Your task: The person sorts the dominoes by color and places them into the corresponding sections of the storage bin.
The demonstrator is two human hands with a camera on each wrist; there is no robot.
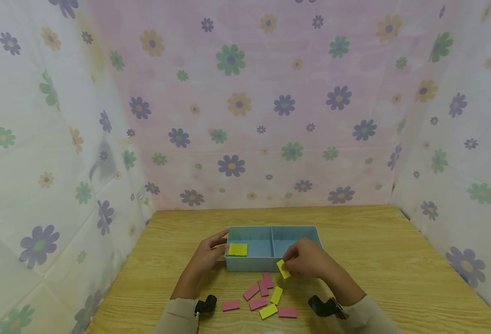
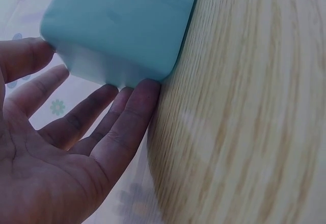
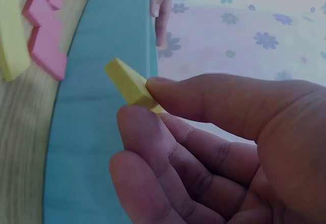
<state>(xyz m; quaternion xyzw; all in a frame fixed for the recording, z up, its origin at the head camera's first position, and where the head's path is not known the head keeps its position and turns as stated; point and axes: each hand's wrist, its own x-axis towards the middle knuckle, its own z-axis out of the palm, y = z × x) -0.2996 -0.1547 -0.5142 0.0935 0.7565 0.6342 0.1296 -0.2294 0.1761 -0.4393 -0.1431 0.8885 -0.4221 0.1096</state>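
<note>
A blue two-compartment box point(image 1: 249, 265) stands on the table, with yellow blocks point(image 1: 238, 250) lying in its left compartment. My right hand point(image 1: 309, 260) pinches a small yellow block point(image 1: 283, 269) between thumb and fingers, just in front of the box's front wall. In the right wrist view that yellow block point(image 3: 130, 84) is tilted before the blue wall. At the box's left end is my left hand point(image 1: 206, 255); its extended fingertips touch the end wall in the left wrist view, the thumb at the upper edge point(image 2: 48, 40).
In front of the box, pink blocks point(image 1: 230, 305) and two yellow blocks point(image 1: 268, 311) lie scattered on the wooden table point(image 1: 153, 278). Flower-patterned cloth point(image 1: 262, 116) hangs at the back and both sides. A wrist-worn black camera point(image 1: 206, 305) sits by each sleeve.
</note>
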